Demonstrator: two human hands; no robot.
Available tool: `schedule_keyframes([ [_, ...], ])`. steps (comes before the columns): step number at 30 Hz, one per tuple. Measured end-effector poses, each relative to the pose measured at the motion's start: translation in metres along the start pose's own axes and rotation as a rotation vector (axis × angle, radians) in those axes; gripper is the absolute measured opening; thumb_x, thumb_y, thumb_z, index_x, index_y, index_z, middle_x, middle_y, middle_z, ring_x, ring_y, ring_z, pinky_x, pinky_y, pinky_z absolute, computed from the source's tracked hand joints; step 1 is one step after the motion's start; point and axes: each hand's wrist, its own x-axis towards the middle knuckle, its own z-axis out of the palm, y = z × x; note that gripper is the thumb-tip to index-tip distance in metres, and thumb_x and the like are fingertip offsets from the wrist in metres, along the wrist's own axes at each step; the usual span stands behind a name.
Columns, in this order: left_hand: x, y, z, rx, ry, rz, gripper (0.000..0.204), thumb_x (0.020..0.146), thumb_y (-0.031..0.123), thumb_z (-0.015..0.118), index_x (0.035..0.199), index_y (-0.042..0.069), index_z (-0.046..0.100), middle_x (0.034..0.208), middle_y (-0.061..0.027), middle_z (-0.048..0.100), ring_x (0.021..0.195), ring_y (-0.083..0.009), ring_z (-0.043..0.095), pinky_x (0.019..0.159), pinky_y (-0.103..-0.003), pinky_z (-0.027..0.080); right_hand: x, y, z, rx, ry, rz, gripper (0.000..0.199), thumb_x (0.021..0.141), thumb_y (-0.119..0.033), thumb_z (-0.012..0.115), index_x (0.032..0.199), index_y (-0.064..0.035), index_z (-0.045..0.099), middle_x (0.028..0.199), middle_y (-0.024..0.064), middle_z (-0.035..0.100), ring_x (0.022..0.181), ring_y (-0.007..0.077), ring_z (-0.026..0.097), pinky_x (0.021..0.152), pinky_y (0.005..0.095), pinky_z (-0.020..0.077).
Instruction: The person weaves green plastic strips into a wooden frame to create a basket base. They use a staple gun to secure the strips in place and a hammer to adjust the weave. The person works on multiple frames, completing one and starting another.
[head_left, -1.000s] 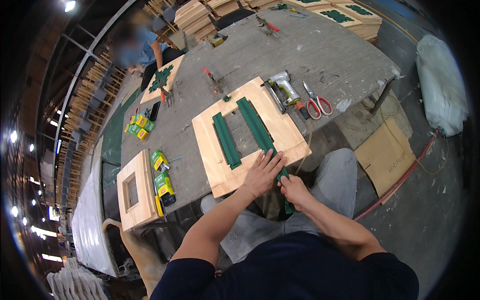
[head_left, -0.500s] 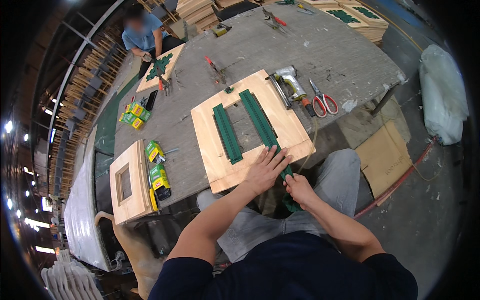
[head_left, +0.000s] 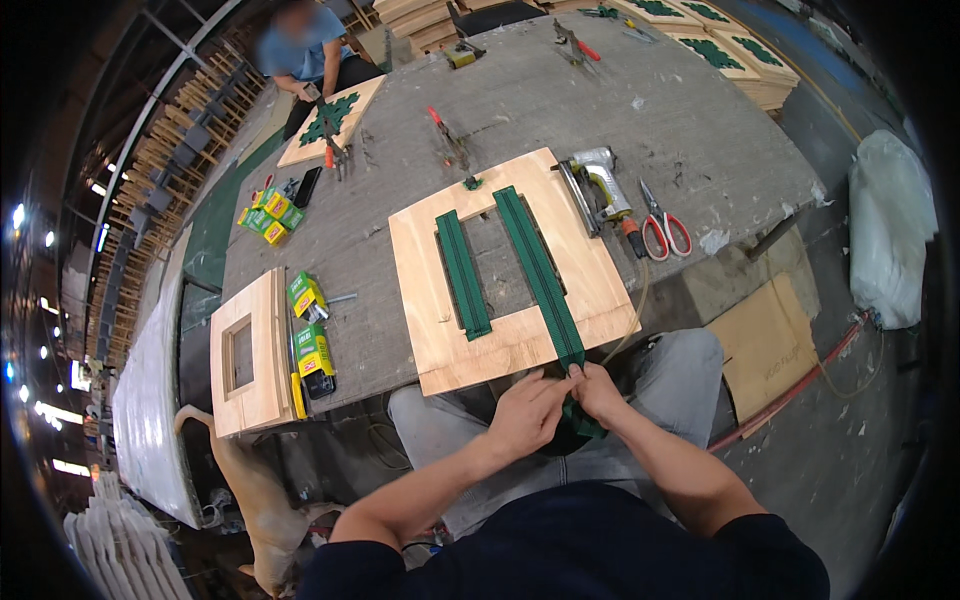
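A square plywood panel (head_left: 420,260) with a rectangular opening lies at the table's near edge. Two dark-striped green webbing straps run along the opening: a short strap (head_left: 460,275) on its left side, and a longer strap (head_left: 530,270) on its right that passes over the near edge toward my lap. Just off that edge, my right hand (head_left: 602,393) grips the longer strap, its loose end hanging below. Against it, my left hand (head_left: 530,408) has bent fingers, with the fingertips pinching at the same strap.
Right of the panel lie a staple gun (head_left: 600,185) with its hose and red-handled scissors (head_left: 665,225). Pliers (head_left: 447,135) rest beyond it. Left are green-yellow boxes (head_left: 312,345) and framed panels (head_left: 225,375). A co-worker (head_left: 310,50) handles another panel at the far left.
My left hand has come off the strap on the panel and moved nearer, down beside my right hand. The right hand still grips the strap below the edge.
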Motion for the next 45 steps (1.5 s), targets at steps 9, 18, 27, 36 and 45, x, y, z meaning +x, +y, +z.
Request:
schedule_keyframes([
  [9, 0.016, -0.024, 0.061, -1.161, 0.223, -0.838, 0.038, 0.106, 0.042, 0.062, 0.107, 0.005, 0.070, 0.105, -0.0004, 0.069, 0.095, -0.0069, 0.057, 0.089, -0.023, 0.044, -0.003, -0.009, 0.002, -0.108, 0.006, -0.045, 0.037, 0.110, -0.030, 0.051, 0.090, -0.0010, 0.063, 0.069, 0.0064, 0.059, 0.062, 0.0187, 0.055, 0.060, 0.0378, 0.0438],
  [18, 0.044, -0.036, 0.093, -1.200, 0.145, -0.581, 0.050, 0.112, 0.042, 0.047, 0.129, -0.001, 0.067, 0.125, -0.0096, 0.072, 0.115, -0.0174, 0.064, 0.104, -0.032, 0.047, -0.003, -0.005, 0.001, -0.084, -0.012, -0.082, 0.036, 0.113, -0.027, 0.042, 0.120, 0.0014, 0.064, 0.093, 0.0049, 0.064, 0.074, 0.0125, 0.054, 0.064, 0.0301, 0.0447],
  [27, 0.035, -0.044, 0.079, -0.831, -0.003, -0.504, 0.050, 0.113, 0.042, 0.038, 0.129, 0.006, 0.069, 0.078, -0.0090, 0.070, 0.058, -0.0162, 0.064, 0.058, -0.032, 0.053, -0.019, -0.023, 0.005, 0.052, -0.081, 0.087, 0.034, 0.114, -0.030, 0.040, 0.096, -0.0058, 0.056, 0.070, 0.0019, 0.055, 0.053, 0.0115, 0.048, 0.048, 0.0288, 0.0383],
  [36, 0.034, -0.061, 0.096, -0.488, 0.230, -0.381, 0.035, 0.108, 0.034, 0.052, 0.119, 0.007, 0.073, 0.111, -0.0201, 0.074, 0.110, -0.0407, 0.067, 0.093, -0.047, 0.052, -0.038, -0.094, -0.059, -0.617, -0.161, -0.238, 0.031, 0.103, -0.023, 0.059, 0.116, 0.0027, 0.069, 0.095, 0.0141, 0.075, 0.087, 0.0202, 0.072, 0.078, 0.0373, 0.0560],
  [45, 0.044, -0.071, 0.111, -0.381, 0.156, -0.284, 0.051, 0.106, 0.049, 0.055, 0.127, 0.004, 0.067, 0.118, -0.0236, 0.070, 0.113, -0.0452, 0.064, 0.096, -0.050, 0.051, 0.181, -0.242, -0.145, -0.872, 0.639, -0.338, 0.045, 0.088, -0.029, 0.078, 0.116, 0.0053, 0.072, 0.098, 0.0197, 0.076, 0.092, 0.0313, 0.074, 0.081, 0.0407, 0.0562],
])
